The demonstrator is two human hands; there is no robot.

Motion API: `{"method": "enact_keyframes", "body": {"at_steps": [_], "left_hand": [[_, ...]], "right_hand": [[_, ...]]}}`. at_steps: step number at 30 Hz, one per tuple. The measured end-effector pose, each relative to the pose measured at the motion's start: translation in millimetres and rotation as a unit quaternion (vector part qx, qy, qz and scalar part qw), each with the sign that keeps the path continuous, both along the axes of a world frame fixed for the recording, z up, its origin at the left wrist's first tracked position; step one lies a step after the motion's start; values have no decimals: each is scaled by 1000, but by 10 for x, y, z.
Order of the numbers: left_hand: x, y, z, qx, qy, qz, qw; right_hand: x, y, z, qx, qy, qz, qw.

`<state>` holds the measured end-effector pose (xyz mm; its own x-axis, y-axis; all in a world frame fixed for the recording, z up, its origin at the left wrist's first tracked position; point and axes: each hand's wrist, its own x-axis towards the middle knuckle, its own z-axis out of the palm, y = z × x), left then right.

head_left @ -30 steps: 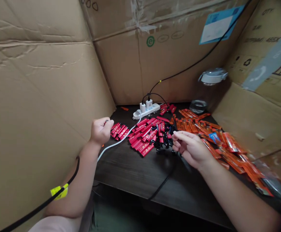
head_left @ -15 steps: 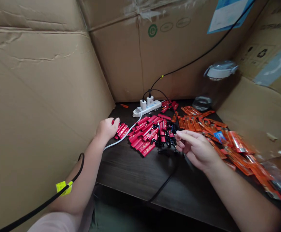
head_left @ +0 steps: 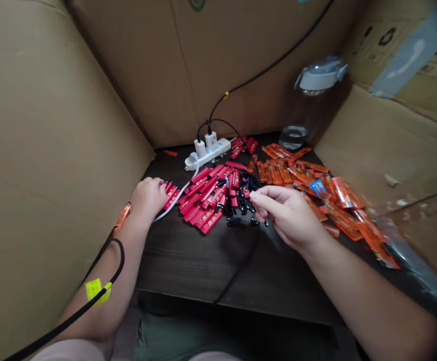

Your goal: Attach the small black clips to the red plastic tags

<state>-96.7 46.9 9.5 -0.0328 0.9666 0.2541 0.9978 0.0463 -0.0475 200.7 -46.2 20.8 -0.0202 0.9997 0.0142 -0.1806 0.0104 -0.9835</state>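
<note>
At the left of the dark table, my left hand (head_left: 149,198) lies palm-down with curled fingers against a small row of red lighter shells (head_left: 172,194); its fingertips are mostly hidden. My right hand (head_left: 288,215) is pinched, thumb against forefinger, at the near right side of a pile of black lighter tops (head_left: 244,203). Whatever is in that pinch is too small to make out. Between the hands spreads a larger heap of red lighter shells (head_left: 203,203). Orange see-through lighter bodies (head_left: 278,173) lie beyond and to the right of my right hand.
A white power strip (head_left: 209,154) with two plugged-in adapters stands behind the heap. Its white cord (head_left: 177,199) passes between the two red groups. A clear lidded jar (head_left: 293,135) stands at the back right. Cardboard walls (head_left: 101,125) enclose the table (head_left: 196,265). A black cable (head_left: 119,260) crosses my left forearm.
The view has tilted down and shifted right. My left hand's fingers have turned down, and the red piece seen at its fingertips is now hidden. My right hand stays pinched by the black pile.
</note>
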Motion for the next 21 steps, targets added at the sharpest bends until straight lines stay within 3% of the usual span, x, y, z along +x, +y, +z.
{"method": "enact_keyframes", "body": {"at_steps": [7,12,16,21], "left_hand": [[-2,-25,41,40,-34,-34,998],[298,-364,102,109,-92,-172,975],[660,-733,-2,39,-73,-302,950],[878,-889,-106,-45,18,-298,953]], "right_hand": [[23,15,1,16,-62,-21,998],[30,23,26,43,-144,-43,988],[14,33,16,65,-193,-60,977],[4,35,-34,84,-251,-56,963]]}}
